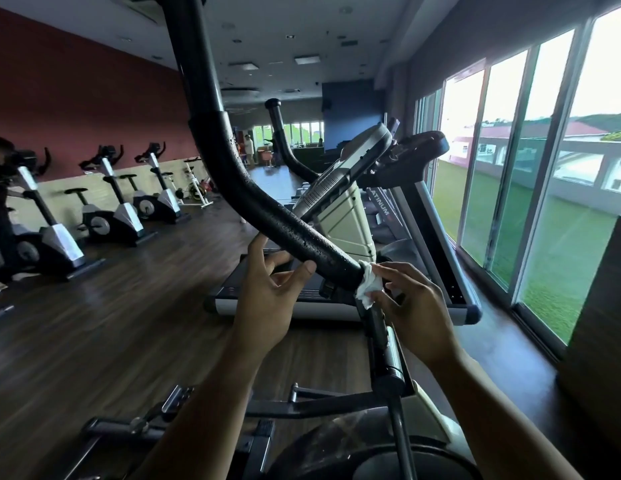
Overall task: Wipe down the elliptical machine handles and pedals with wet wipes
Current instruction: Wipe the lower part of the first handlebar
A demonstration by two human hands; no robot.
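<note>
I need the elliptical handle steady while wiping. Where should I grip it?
Wrap the left hand round the handle just above the wipe, coming from below-left: the round foam bar slants down-right, and the right hand occupies its lower end.

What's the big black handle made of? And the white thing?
The handle looks like black foam or rubber padding: dull, pitted surface with shiny specks. The wipe looks like thin, soft paper or cloth: white and crumpled.
</note>
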